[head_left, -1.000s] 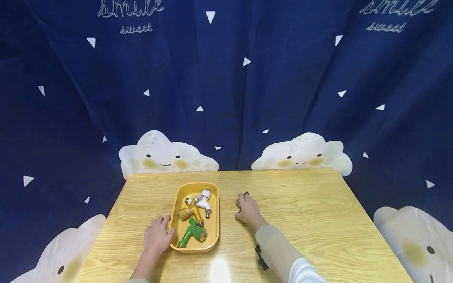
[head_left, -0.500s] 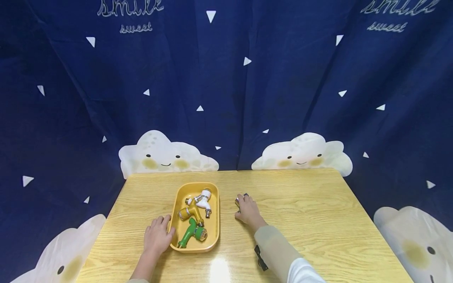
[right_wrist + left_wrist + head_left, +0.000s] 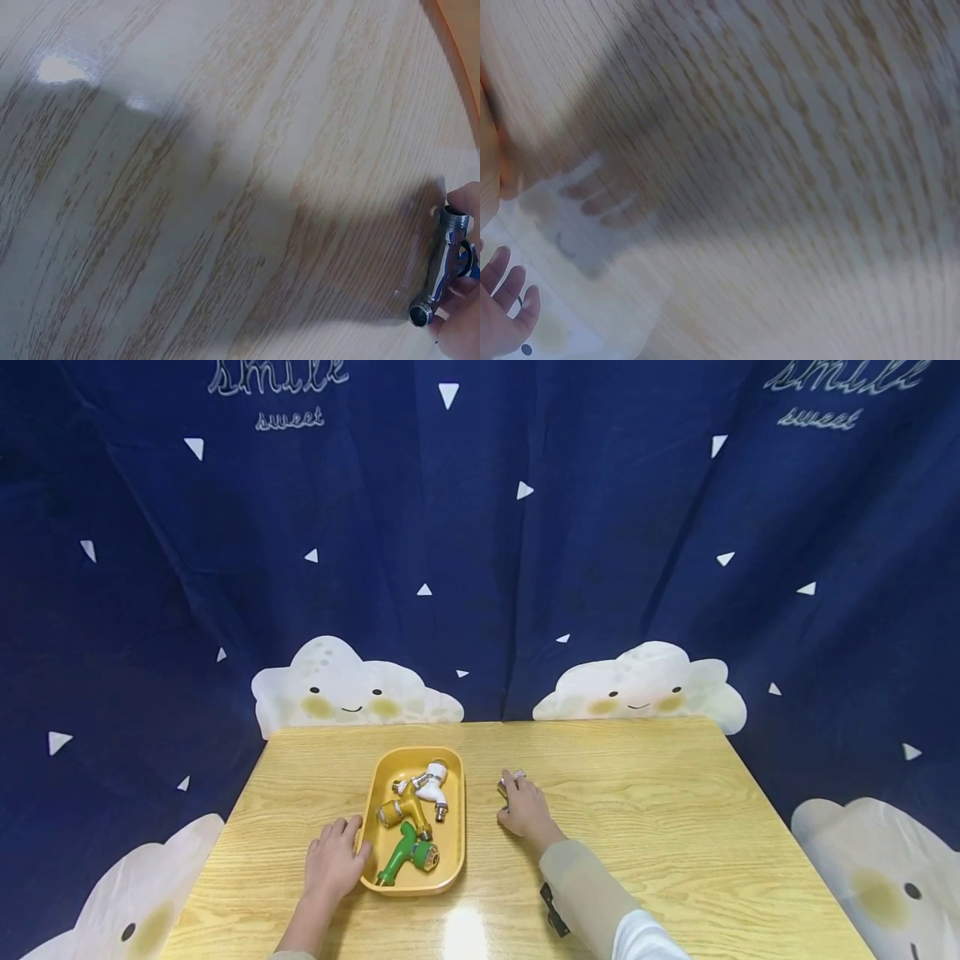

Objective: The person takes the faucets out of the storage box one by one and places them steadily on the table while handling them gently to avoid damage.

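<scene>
My right hand (image 3: 527, 810) holds a small chrome faucet (image 3: 442, 266) low over the table, right of the tray. In the right wrist view its tube shows an open threaded end, and a bit of blue shows beside the fingers. My left hand (image 3: 332, 858) rests at the left rim of a yellow tray (image 3: 458, 827), fingers loosely extended; the left wrist view shows the fingers (image 3: 511, 289) at its lower left corner. Inside the tray lie a white faucet (image 3: 432, 787), a yellow faucet (image 3: 412, 810) and a green faucet (image 3: 405, 853).
The wooden table (image 3: 660, 827) reaches back to a dark blue curtain (image 3: 480, 527) with printed clouds. A black strap (image 3: 553, 910) shows beneath the right forearm. Light glares off the table's front, below the tray.
The chrome faucet has turned a little in my right hand; its dark blue part at the far end gives way to a silvery one. The left hand and tray stay put.
</scene>
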`<state>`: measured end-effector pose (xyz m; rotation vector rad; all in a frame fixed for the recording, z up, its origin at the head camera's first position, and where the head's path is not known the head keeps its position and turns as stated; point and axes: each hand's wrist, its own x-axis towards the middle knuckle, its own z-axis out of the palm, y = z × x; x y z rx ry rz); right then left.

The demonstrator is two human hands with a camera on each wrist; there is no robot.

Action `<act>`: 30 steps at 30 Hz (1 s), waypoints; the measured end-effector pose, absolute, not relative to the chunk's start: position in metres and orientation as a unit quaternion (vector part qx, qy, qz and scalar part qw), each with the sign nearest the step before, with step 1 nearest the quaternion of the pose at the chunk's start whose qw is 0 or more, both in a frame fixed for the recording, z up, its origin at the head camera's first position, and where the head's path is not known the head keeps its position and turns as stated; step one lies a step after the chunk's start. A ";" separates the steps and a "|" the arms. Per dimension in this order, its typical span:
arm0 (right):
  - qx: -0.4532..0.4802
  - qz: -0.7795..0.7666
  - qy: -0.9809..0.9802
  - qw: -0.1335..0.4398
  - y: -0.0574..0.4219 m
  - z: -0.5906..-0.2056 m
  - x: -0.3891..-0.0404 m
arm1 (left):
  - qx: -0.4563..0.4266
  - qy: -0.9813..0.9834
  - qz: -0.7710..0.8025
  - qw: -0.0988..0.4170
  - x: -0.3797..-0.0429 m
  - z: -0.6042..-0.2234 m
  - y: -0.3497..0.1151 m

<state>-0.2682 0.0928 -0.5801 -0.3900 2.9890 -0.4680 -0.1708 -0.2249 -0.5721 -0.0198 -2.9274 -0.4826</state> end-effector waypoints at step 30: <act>-0.204 -0.184 0.958 -0.087 0.060 -0.538 -0.276 | -0.002 -0.983 -0.163 0.079 -0.171 -0.570 -0.224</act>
